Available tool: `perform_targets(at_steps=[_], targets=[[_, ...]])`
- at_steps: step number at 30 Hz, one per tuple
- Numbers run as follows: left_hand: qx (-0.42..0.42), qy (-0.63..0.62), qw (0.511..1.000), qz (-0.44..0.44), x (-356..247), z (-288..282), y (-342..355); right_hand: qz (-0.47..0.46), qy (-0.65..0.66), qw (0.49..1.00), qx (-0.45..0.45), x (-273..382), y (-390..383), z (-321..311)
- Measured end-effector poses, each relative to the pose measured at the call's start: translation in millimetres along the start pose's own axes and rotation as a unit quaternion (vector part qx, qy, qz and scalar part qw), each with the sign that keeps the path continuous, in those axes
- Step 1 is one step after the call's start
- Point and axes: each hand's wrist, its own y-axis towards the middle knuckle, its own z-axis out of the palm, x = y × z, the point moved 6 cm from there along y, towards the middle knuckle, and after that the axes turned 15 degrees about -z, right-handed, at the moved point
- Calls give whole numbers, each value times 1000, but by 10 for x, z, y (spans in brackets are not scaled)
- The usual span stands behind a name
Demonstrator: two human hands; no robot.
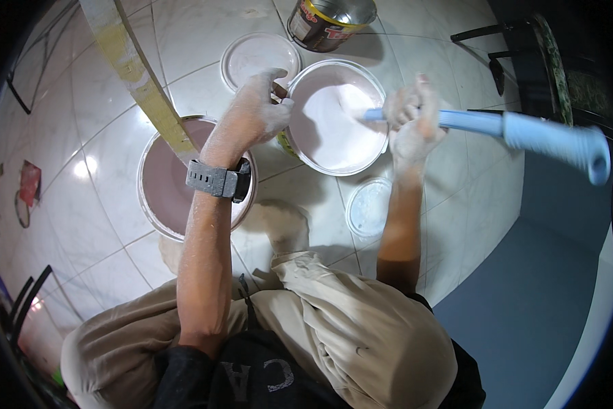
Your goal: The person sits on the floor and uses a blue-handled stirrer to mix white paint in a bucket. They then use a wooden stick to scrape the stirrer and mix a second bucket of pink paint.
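Right hand (412, 119) wraps pale-blue plastic handle (517, 129), at white round plastic bucket (333, 172) three o'clock | likely light, stiff, dust-slick: grip mid-shaft | left hand (258, 109) half-curled, ten o'clock, hold unclear

A watch (218, 179) with a grey slotted strap (204, 176) and a darker section is worn on the left wrist. Above the watch, the left hand (258, 109) looks powdery; so does the right hand (410, 116), to its right. Below the watch: a black shirt (197, 392) with short sleeves (184, 368) and pale lettering (279, 375), loose beige trousers (361, 327), a dark drawstring (249, 300) and a crumpled cuff (299, 264).
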Motion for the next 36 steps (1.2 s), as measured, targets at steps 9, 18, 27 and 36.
perform_targets(at_steps=[9,18,27,36], targets=[[-9,-13,1000,9,-58,-53,-61,41,179,980,83,502,190,164],[0,3,1000,2,-21,-6,-17,32,50,996,71,5,-29,67],[-1,12,1000,6,0,-24,-13,7,230,971,64,428,144,138],[-13,28,999,7,-20,-20,-20,-13,11,996,82,42,-122,91]])
